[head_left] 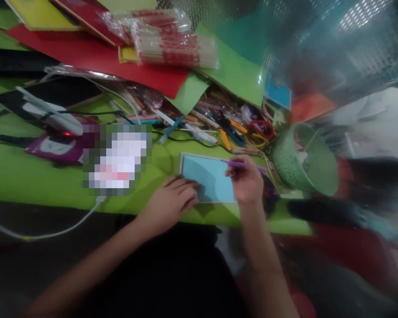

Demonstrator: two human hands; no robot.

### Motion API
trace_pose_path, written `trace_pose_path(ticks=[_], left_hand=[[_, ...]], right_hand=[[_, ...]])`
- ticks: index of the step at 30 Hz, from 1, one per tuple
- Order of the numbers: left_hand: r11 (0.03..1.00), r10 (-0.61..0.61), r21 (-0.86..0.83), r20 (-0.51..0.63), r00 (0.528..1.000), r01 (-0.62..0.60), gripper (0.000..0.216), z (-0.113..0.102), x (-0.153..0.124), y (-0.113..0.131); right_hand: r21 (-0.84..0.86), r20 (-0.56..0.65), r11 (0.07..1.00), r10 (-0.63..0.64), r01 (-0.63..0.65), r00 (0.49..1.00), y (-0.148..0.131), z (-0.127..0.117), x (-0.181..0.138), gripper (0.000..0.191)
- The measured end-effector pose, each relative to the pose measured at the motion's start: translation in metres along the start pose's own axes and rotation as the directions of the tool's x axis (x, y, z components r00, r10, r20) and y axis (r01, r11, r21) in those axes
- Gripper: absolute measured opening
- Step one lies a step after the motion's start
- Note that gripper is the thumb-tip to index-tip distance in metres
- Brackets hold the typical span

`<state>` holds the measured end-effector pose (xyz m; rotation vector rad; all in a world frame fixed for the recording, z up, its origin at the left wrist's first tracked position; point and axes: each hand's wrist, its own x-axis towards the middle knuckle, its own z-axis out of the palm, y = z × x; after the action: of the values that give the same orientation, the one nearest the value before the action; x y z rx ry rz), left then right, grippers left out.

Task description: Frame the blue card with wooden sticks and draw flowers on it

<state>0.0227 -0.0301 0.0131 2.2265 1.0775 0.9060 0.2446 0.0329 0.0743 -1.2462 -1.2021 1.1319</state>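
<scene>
A light blue card (207,176) with a pale border lies on the green table (36,176) near its front edge. My left hand (172,201) rests flat on the card's lower left corner, fingers stretched out and together, pressing it down. My right hand (247,181) is closed on a purple pen (240,164), whose tip sits over the card's upper right part.
A green perforated basket (303,161) lies tipped to the right. Loose pens, sticks and scissors (219,126) crowd the table behind the card. Red (96,57) and green (235,66) paper sheets and wrapped stick bundles (175,44) lie further back. A white cable (63,229) hangs at the left.
</scene>
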Motion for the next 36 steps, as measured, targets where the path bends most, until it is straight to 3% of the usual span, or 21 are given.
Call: trace_pose_path(ticks=[6, 11, 18, 36], left_hand=[[1.000, -0.025, -0.013, 0.041, 0.999, 0.026, 0.022, -0.002, -0.001, -0.001], [0.999, -0.032, -0.021, 0.067, 0.997, 0.033, 0.021, -0.006, -0.001, 0.001], [0.999, -0.028, -0.029, 0.076, 0.997, 0.030, 0.021, -0.010, 0.000, 0.001], [0.997, -0.044, -0.056, 0.094, 0.995, 0.050, 0.019, -0.013, 0.002, 0.002]], right_hand=[[0.002, 0.051, 0.999, 0.049, -0.049, 0.998, 0.015, 0.013, 0.010, 0.017], [-0.126, 0.069, 0.989, 0.089, -0.080, 0.994, 0.033, 0.019, 0.007, 0.019], [-0.316, 0.083, 0.947, 0.083, -0.052, 0.993, 0.027, 0.023, 0.003, 0.019], [-0.357, 0.080, 0.933, 0.075, -0.042, 0.994, 0.027, 0.026, 0.005, 0.016]])
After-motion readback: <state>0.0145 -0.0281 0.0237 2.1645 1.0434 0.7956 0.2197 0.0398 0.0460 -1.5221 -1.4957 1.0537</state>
